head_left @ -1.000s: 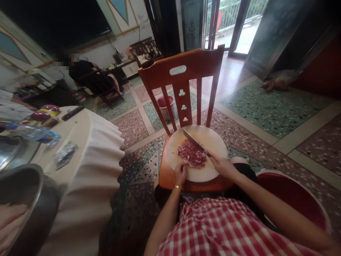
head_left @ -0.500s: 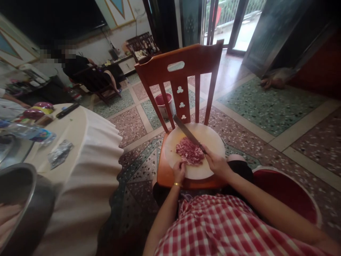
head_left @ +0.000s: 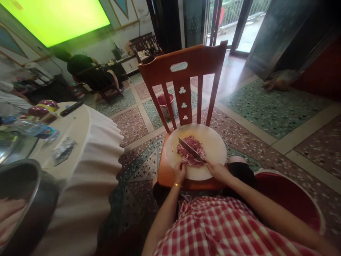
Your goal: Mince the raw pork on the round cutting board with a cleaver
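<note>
A round pale cutting board (head_left: 213,142) lies on the seat of a red-brown wooden chair (head_left: 183,67) in front of me. A pile of raw pink meat (head_left: 195,144) sits in the board's middle. My right hand (head_left: 217,170) is closed round the handle of a knife (head_left: 190,149), whose blade lies slanted across the meat. My left hand (head_left: 179,172), with a gold bracelet at the wrist, has its fingers curled against the meat's near edge. My red-and-white checked clothing fills the bottom of the view.
A table with a white cloth (head_left: 87,170) stands at left, bearing a steel bowl (head_left: 23,199), a plastic bottle (head_left: 34,129) and a remote. A red basin (head_left: 290,199) is at my right. A pink bucket (head_left: 165,103) stands behind the chair. A person sits at far left.
The knife blade has come down from a raised slant onto the meat. The screen on the far wall has turned bright green. My left hand stays at the meat's edge.
</note>
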